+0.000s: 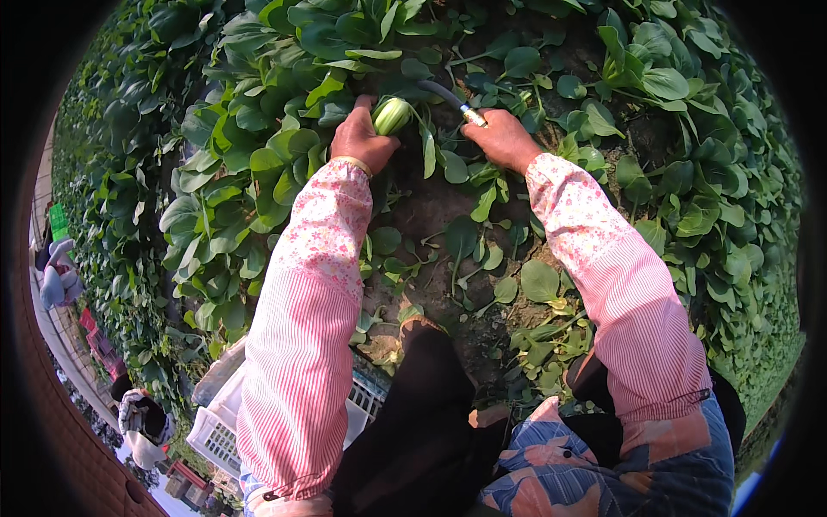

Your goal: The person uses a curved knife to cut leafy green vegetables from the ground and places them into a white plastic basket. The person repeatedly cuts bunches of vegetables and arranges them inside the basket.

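Observation:
My left hand [367, 137] is closed around a leafy green vegetable, whose pale green, ribbed stem base [391, 116] faces up toward me. Its leaves spread beyond the hand among the other plants. To the right, my right hand [502, 137] grips the handle of a curved dark-bladed tool, probably a sickle [443, 95], with a shiny metal collar at the handle. The blade points left toward the vegetable without plainly touching it, and its tip lies near the leaves. Pink floral and striped sleeves cover both forearms.
Dense leafy greens [258, 161] grow on the left and right. Loose leaves [543, 281] lie on bare soil [439, 207] between my arms. A white plastic crate [223, 443] stands by my left side. Two other people are at the far left, near green and red crates [58, 221].

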### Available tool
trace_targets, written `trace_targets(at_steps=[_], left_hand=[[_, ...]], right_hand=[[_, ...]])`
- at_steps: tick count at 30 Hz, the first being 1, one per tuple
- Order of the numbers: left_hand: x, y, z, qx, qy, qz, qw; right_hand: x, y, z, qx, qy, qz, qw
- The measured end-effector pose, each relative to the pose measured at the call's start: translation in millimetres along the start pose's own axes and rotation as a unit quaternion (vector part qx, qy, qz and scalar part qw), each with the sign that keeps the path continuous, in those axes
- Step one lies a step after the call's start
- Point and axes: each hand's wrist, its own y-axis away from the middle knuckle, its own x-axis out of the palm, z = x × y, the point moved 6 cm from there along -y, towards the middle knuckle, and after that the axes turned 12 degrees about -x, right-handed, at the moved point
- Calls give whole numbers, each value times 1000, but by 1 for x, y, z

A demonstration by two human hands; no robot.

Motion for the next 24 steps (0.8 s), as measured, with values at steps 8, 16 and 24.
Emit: trace_targets(at_steps=[8, 16, 24], left_hand=[[3, 1, -1, 10, 65, 15, 998], [11, 19, 11, 5, 87, 5, 996], [0, 86, 0, -73, 504, 270, 817]], right_hand=[[5, -7, -2, 7, 62, 43, 997], [-3, 17, -1, 5, 62, 95, 994], [2, 47, 35, -25, -450, 20, 893]])
